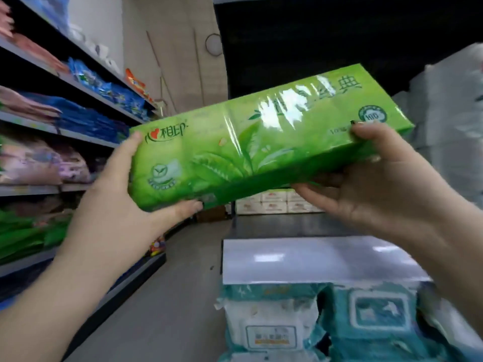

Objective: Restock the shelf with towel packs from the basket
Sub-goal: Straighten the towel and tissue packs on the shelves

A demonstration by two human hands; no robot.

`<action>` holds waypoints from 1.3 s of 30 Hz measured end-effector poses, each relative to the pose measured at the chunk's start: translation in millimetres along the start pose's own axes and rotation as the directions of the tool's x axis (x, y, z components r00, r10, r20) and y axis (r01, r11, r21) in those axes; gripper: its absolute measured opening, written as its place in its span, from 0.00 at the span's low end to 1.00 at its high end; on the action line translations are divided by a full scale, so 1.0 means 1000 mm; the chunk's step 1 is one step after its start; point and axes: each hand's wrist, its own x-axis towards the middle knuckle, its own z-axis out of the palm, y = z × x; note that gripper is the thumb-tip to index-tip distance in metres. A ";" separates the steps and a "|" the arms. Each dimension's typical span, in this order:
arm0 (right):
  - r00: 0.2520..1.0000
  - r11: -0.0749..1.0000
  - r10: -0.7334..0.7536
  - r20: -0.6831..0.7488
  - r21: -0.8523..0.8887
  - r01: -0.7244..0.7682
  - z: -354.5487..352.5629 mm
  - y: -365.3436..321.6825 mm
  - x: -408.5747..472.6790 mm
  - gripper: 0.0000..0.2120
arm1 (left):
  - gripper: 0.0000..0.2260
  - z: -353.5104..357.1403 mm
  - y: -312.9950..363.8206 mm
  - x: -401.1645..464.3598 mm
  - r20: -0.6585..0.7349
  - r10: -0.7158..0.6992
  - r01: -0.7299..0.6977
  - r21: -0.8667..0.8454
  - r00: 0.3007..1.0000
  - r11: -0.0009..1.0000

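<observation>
The left hand [122, 184] and right hand [366, 178] are gripping the two ends of a green towel pack [251, 150], holding it tilted in the air, above the packs in the basket [287, 259] and right of the shelf [47, 129]. The glossy wrap is looking slippery, so loosening either grip may be letting the pack slide and drop short of the shelf's front edge.

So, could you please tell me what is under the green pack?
Both hands: the left hand and right hand curl fingers beneath the green pack. Farther down sit teal-and-white packs; the basket itself is unclear.
</observation>
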 end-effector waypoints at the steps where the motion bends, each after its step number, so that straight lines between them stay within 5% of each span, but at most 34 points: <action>1: 0.999 0.999 0.030 -0.033 -0.030 -0.031 -0.009 -0.005 0.005 0.23 | 0.50 0.010 0.004 0.002 0.032 -0.006 0.008 -0.051 0.999 0.999; 3: 0.991 0.993 0.072 -0.109 -0.084 -0.081 -0.028 -0.009 0.015 0.22 | 0.40 0.034 0.012 0.010 0.123 0.008 0.004 -0.097 0.992 0.995; 6: 0.966 0.957 0.150 -0.213 -0.216 -0.196 -0.048 -0.017 0.027 0.23 | 0.40 0.059 0.008 0.024 0.208 -0.016 0.043 -0.128 0.978 0.991; 11: 0.873 0.699 0.348 -0.343 -0.526 -0.485 -0.074 -0.024 0.040 0.30 | 0.38 0.096 0.000 0.036 0.375 -0.104 0.168 -0.143 0.921 0.975; 18: 0.919 0.645 0.251 -0.303 -0.656 -0.392 -0.080 -0.020 0.051 0.33 | 0.29 0.115 -0.015 0.049 0.537 -0.214 0.316 -0.105 0.816 0.943; 21: 0.958 0.626 0.024 -0.286 -0.742 -0.238 -0.083 -0.021 0.050 0.28 | 0.35 0.117 -0.019 0.052 0.596 -0.245 0.331 -0.037 0.764 0.943; 24: 0.966 0.386 -0.164 -0.199 -0.914 -0.123 -0.085 -0.020 0.050 0.18 | 0.38 0.118 -0.020 0.053 0.604 -0.253 0.329 -0.017 0.756 0.944; 28: 0.986 0.032 -0.134 -0.097 -0.995 -0.093 -0.083 -0.018 0.049 0.12 | 0.34 0.124 -0.018 0.049 0.594 -0.241 0.326 -0.038 0.767 0.945; 39: 0.996 -0.347 -0.021 -0.091 -0.933 -0.092 -0.072 -0.013 0.050 0.15 | 0.33 0.128 -0.007 0.043 0.566 -0.210 0.227 0.041 0.798 0.973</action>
